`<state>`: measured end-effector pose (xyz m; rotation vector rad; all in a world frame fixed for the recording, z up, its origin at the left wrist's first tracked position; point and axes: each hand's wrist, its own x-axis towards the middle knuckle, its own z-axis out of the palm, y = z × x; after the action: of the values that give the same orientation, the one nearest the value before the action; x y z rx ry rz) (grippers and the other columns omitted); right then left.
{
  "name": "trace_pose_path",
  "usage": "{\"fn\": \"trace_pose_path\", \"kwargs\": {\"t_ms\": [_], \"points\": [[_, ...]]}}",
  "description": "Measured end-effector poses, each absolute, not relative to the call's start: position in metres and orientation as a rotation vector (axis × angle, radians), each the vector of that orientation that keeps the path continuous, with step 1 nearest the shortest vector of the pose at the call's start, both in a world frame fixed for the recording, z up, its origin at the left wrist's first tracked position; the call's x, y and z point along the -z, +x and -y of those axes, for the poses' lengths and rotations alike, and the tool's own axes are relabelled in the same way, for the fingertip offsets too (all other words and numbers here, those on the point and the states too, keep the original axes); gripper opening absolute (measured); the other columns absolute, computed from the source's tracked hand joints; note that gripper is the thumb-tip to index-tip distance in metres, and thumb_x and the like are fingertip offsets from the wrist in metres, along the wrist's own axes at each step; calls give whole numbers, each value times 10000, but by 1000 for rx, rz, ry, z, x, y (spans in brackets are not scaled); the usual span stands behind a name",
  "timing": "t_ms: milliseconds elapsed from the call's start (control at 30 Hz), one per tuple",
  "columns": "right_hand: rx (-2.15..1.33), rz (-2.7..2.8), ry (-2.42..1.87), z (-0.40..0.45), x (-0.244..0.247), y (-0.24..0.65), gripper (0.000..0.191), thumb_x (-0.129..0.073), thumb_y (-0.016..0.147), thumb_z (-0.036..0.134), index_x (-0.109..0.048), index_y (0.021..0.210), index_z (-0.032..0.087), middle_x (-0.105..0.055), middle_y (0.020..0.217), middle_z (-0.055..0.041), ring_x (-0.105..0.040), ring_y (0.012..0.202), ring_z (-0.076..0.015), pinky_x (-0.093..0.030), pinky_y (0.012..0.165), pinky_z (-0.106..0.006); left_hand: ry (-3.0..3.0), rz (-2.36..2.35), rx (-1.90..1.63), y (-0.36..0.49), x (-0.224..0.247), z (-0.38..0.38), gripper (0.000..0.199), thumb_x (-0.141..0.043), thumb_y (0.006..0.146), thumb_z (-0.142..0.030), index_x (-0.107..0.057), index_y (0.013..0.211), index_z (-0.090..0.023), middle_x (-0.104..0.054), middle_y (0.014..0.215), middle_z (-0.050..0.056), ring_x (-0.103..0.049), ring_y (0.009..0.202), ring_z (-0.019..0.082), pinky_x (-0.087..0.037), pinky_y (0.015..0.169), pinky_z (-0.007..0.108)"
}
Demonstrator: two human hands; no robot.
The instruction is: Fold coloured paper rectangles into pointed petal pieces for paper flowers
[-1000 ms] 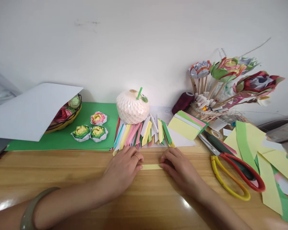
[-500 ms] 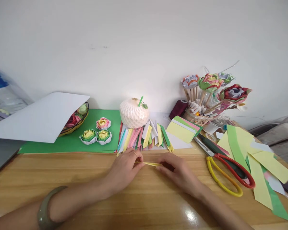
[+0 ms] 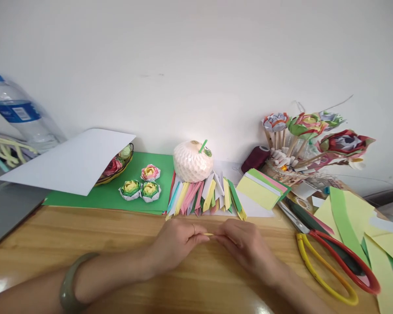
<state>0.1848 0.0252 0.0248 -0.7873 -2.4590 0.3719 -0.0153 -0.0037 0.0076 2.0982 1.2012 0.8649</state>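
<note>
Between my two hands runs a thin folded strip of yellow paper (image 3: 208, 234), mostly covered by fingers. My left hand (image 3: 180, 240), with a ring and a bracelet on its arm, pinches one end. The other end is pinched by my right hand (image 3: 240, 240). Just beyond the fingers lies a row of folded paper pieces (image 3: 187, 198) in pink, yellow, green, white and blue. Behind that row stands a white textured round ornament (image 3: 192, 163) with a green stick on top.
Three paper flowers (image 3: 150, 190) rest on green sheets (image 3: 94, 201) at left, near a white sheet (image 3: 72, 163) over a basket. At right are scissors (image 3: 327, 253), stacked paper cards (image 3: 258, 192), paper strips (image 3: 350, 218), a thread spool (image 3: 255, 158) and paper flowers on sticks (image 3: 308, 124).
My hands have come closer together, so less of the yellow strip shows between them. The view has shifted, with the left-hand bottle now more visible.
</note>
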Motion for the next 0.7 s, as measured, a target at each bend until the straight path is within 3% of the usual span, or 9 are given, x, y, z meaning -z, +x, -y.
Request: {"fn": "trace_pose_path", "kwargs": {"t_ms": [200,333,600,700], "points": [[-541,2506,-831,-18,-35,188,292,-353,976,294,-520,761,189,-571,622,1,-513,535,-112,-372,509,-212,2163,-1139,-985,-12,-8,7,341,-408,954,-281,-667,756,-184,-667,607,-23,-589,527,99,-426,532,190],[-688,2634,-922,-10,-34,185,204,-350,971,261,-499,847,196,-604,717,-10,-557,607,-130,-396,548,-223,2516,-1048,-982,-13,-5,9,408,-315,953,-209,-610,676,-162,-600,537,10,-533,477,118,-370,462,218],[-388,2724,-811,-1,-29,182,183,-350,943,117,-463,830,205,-571,728,-1,-520,630,-134,-388,595,-219,2663,-1030,-908,-13,0,12,375,-325,932,-155,-556,637,-167,-567,514,13,-511,450,132,-371,456,242],[-313,2715,-763,-6,-34,185,219,-292,961,122,-460,848,203,-550,722,-5,-506,638,-144,-387,597,-227,2596,-1059,-855,-16,-2,11,341,-329,923,-156,-599,714,-162,-596,550,17,-551,490,137,-399,480,230]]}}
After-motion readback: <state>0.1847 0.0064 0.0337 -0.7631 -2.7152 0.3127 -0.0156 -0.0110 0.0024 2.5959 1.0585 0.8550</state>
